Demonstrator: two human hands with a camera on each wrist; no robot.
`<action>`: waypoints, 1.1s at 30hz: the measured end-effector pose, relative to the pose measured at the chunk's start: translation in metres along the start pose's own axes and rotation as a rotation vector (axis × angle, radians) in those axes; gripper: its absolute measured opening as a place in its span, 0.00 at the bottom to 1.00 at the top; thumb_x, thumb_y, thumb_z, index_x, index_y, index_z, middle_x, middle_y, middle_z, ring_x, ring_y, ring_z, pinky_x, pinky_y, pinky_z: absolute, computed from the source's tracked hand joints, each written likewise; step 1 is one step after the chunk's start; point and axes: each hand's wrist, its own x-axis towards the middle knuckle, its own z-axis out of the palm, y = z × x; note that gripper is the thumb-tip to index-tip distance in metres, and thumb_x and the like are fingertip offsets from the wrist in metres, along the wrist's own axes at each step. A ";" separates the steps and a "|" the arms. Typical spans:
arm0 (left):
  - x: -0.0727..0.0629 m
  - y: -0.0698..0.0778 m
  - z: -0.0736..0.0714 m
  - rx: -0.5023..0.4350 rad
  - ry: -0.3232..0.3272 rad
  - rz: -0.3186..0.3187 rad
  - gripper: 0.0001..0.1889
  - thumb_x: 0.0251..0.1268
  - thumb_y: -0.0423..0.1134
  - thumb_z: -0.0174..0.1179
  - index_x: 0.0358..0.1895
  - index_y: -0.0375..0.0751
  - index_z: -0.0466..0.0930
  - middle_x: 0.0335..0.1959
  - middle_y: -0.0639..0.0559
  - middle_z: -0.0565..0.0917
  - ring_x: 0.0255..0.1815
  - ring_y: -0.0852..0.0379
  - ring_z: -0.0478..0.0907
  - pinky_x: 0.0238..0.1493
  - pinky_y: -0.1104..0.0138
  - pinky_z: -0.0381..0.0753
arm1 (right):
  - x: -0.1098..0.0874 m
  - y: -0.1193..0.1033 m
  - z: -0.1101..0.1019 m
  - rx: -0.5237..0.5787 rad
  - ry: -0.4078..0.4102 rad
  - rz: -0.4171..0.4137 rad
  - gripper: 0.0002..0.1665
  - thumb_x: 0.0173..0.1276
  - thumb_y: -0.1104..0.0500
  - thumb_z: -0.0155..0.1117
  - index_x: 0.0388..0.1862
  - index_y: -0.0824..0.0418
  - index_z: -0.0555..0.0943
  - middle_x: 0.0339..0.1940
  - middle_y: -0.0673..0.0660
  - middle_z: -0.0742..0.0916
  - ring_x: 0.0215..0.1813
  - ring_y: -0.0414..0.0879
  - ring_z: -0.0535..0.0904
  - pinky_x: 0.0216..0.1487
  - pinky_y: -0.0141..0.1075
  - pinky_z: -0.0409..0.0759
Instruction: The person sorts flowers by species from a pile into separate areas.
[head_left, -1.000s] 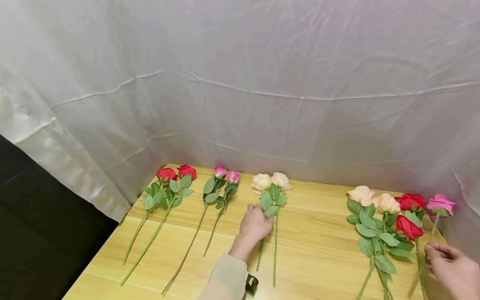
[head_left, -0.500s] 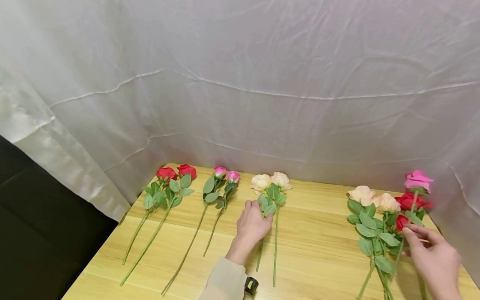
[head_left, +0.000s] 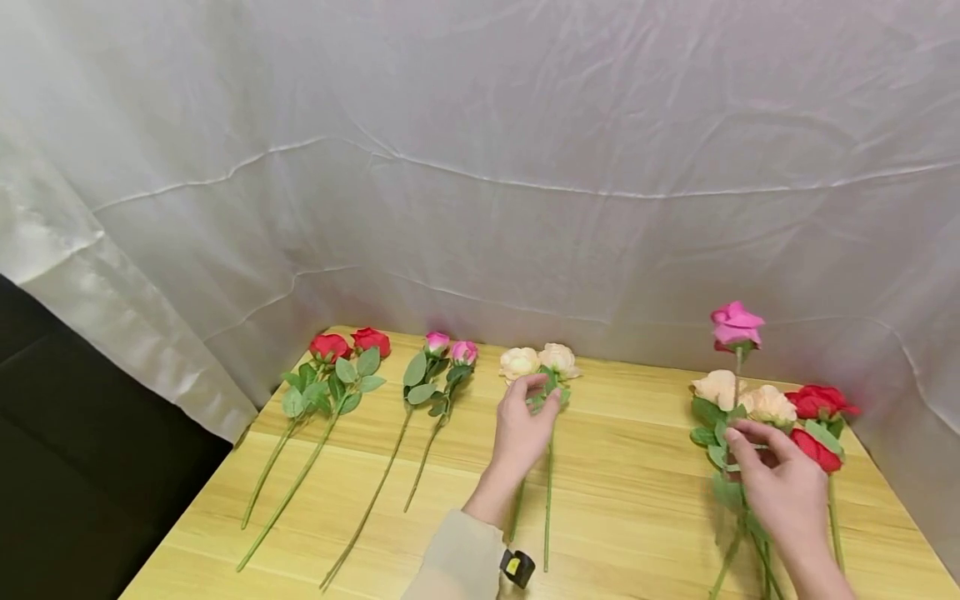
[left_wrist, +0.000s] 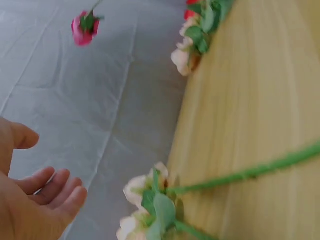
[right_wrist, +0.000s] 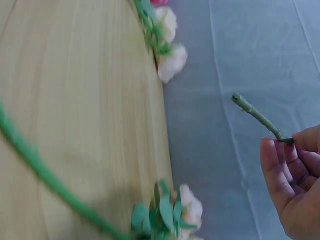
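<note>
My right hand (head_left: 783,483) pinches the stem of a bright pink rose (head_left: 737,323), holding it upright above the right-hand flower group. In the right wrist view, the cut end of that stem (right_wrist: 260,117) juts out from between thumb and fingers. Two peach roses (head_left: 558,358) lie side by side at the middle of the table. Over their leaves hovers my left hand (head_left: 522,429), fingers loosely bent and holding nothing. The left wrist view shows that hand's palm and fingers (left_wrist: 72,200) apart from the peach blooms. Under the right hand lie peach roses (head_left: 768,404) and red roses (head_left: 817,450).
Two red roses (head_left: 330,347) and two pink rosebuds (head_left: 463,352) lie in pairs on the left of the wooden table (head_left: 622,517). A grey-white cloth (head_left: 480,208) hangs behind the table's back edge. A dark area (head_left: 90,467) lies beyond the left edge.
The right hand has carried the pink rose leftward and up, from beside the red roses to over the peach ones. The left hand has lifted off the middle peach roses' stems and opened.
</note>
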 end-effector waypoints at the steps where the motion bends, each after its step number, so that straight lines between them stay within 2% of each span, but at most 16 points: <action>1: 0.001 0.002 0.002 -0.049 -0.007 -0.002 0.20 0.74 0.41 0.62 0.63 0.36 0.78 0.59 0.45 0.82 0.61 0.46 0.79 0.62 0.53 0.82 | -0.001 -0.003 0.004 0.004 -0.009 -0.014 0.21 0.76 0.54 0.68 0.58 0.68 0.83 0.30 0.29 0.84 0.27 0.30 0.83 0.26 0.29 0.85; 4: 0.004 0.011 0.007 -0.151 -0.029 -0.021 0.19 0.75 0.42 0.61 0.63 0.38 0.79 0.59 0.48 0.83 0.61 0.50 0.80 0.62 0.56 0.82 | -0.005 -0.009 0.014 0.021 -0.038 -0.060 0.20 0.76 0.55 0.68 0.58 0.67 0.84 0.31 0.30 0.85 0.28 0.30 0.84 0.27 0.29 0.85; 8: 0.010 0.023 0.017 -0.239 -0.058 -0.036 0.18 0.75 0.41 0.62 0.61 0.37 0.81 0.57 0.50 0.85 0.59 0.54 0.81 0.62 0.59 0.81 | -0.010 -0.013 0.029 0.044 -0.078 -0.143 0.16 0.75 0.58 0.69 0.56 0.66 0.85 0.32 0.33 0.87 0.29 0.29 0.84 0.27 0.30 0.85; 12: 0.014 0.031 0.029 -0.313 -0.093 -0.047 0.17 0.74 0.39 0.63 0.60 0.32 0.81 0.55 0.47 0.87 0.54 0.57 0.84 0.58 0.64 0.83 | -0.016 -0.019 0.043 0.074 -0.103 -0.213 0.14 0.73 0.63 0.70 0.54 0.65 0.87 0.32 0.38 0.87 0.30 0.31 0.84 0.27 0.31 0.86; 16: 0.014 0.034 0.038 -0.324 -0.130 -0.066 0.15 0.74 0.39 0.63 0.57 0.35 0.83 0.53 0.47 0.88 0.52 0.58 0.85 0.55 0.67 0.84 | -0.023 -0.028 0.055 0.063 -0.126 -0.244 0.11 0.73 0.63 0.70 0.52 0.66 0.88 0.33 0.49 0.88 0.31 0.32 0.84 0.27 0.32 0.86; 21: 0.010 0.034 0.044 -0.316 -0.170 -0.070 0.13 0.74 0.40 0.64 0.55 0.40 0.86 0.52 0.52 0.89 0.53 0.59 0.85 0.58 0.67 0.82 | -0.028 -0.035 0.066 0.060 -0.151 -0.252 0.10 0.73 0.64 0.69 0.49 0.67 0.88 0.38 0.62 0.89 0.32 0.32 0.84 0.28 0.33 0.87; 29: 0.005 0.033 0.043 -0.316 -0.156 -0.063 0.12 0.73 0.39 0.66 0.53 0.38 0.86 0.46 0.53 0.89 0.46 0.64 0.83 0.53 0.70 0.82 | -0.031 -0.035 0.083 0.063 -0.130 -0.345 0.06 0.70 0.67 0.71 0.44 0.67 0.89 0.35 0.60 0.89 0.30 0.35 0.83 0.24 0.31 0.85; 33: 0.003 0.031 0.042 -0.321 -0.143 -0.041 0.12 0.72 0.37 0.66 0.53 0.36 0.86 0.44 0.52 0.89 0.43 0.65 0.83 0.49 0.72 0.83 | -0.032 -0.035 0.090 0.040 -0.103 -0.359 0.05 0.69 0.67 0.73 0.42 0.66 0.89 0.35 0.58 0.89 0.30 0.36 0.83 0.23 0.29 0.84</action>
